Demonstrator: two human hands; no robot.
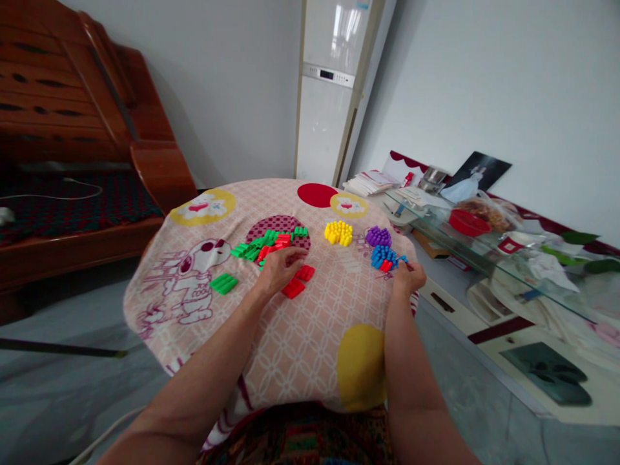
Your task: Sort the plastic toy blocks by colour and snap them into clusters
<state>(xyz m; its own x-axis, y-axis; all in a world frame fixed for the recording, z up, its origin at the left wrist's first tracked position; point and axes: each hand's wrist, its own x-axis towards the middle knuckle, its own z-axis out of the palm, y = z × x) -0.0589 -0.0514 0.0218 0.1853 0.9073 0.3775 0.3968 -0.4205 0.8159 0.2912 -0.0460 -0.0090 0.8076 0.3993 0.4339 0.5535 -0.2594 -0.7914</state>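
My left hand (279, 270) hovers low over the cloth, fingers loosely bent and slightly apart, with nothing visible in them. Around it lie small red plastic pieces (293, 288) and a spread of green plastic pieces (264, 244); a separate row of green ones (223, 284) is to its left. At the table's right side, my right hand (409, 278) pinches a small blue plastic piece (402, 259) beside a blue cluster (381, 256). A few red pieces (386, 265) sit against that cluster. Behind it are a purple cluster (378, 236) and a yellow cluster (338, 233).
A patterned cloth (300, 349) covers the round table. To the right stands a glass-topped cabinet (465, 242) with a red bowl (469, 222), papers and bags. A wooden bench (62, 129) is at the left, and a tall white appliance (322, 123) stands behind.
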